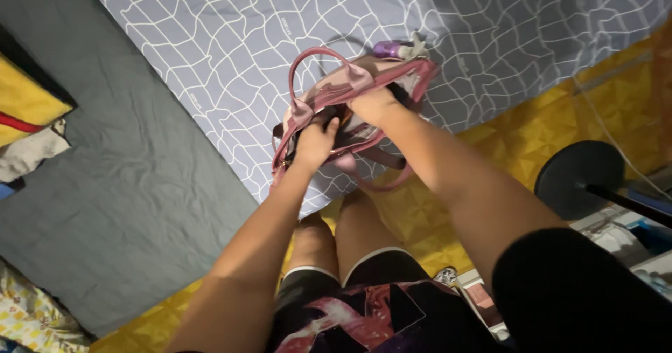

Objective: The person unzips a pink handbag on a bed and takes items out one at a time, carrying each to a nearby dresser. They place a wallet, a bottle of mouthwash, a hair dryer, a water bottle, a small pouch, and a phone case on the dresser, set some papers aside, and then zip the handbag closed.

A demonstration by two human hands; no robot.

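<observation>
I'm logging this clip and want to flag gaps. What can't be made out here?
Head view only:
- Inside of the pink bag: hidden by both hands and its flaps.
- Right hand fingers: inside the bag.
- Left hand fingertips: tucked in the opening.
- Purple item behind the bag: too small.

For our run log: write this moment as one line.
left hand: gripping bag rim | right hand: inside bag | bag: on bed

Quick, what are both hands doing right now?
Left hand: closed on the pink handbag's opening edge.
Right hand: reaching into the handbag; grip cannot be told.
</observation>
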